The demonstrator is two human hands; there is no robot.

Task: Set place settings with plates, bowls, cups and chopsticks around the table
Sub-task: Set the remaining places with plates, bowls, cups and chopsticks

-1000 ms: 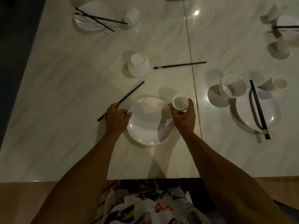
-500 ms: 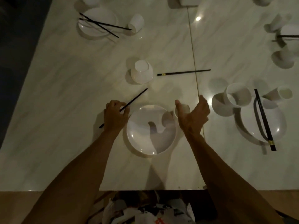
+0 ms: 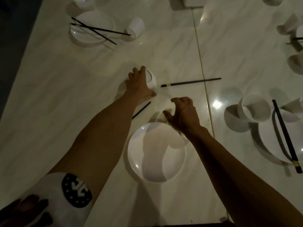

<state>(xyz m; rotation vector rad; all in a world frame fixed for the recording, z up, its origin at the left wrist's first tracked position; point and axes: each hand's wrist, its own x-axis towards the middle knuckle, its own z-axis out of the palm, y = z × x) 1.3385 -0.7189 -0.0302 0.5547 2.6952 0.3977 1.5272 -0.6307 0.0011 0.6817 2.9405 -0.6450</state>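
Two grips are out over the table (image 3: 73, 95) in the head view, and it's pretty dim. Left grip (image 3: 139, 82) is reached far forward and sits on top of the upside-down bowl (image 3: 152, 79). Its fingers curl over the far side with the thumb down at the near edge, so it's holding the bowl.

Right grip (image 3: 183, 113) hangs nearer in, just past the far rim of the plate (image 3: 155, 154). Fingers are loosely bent and the thumb sticks out wide, with nothing in it that I can make out (blurry there). The plate lies near the table's front edge, well apart from the bowl.

One chopstick (image 3: 191, 82) lies flat just right of the bowl, touching neither grip. The other chopstick (image 3: 141, 110) pokes out from under the left forearm (image 3: 101, 136), between bowl and plate.

Off to the right there's a tipped bowl (image 3: 255, 110) and a right plate (image 3: 268, 145) with a chopstick pair (image 3: 285, 136) across it. Far left there's a far plate (image 3: 93, 25) with crossed sticks (image 3: 98, 31) and a cup (image 3: 136, 27) on its side.
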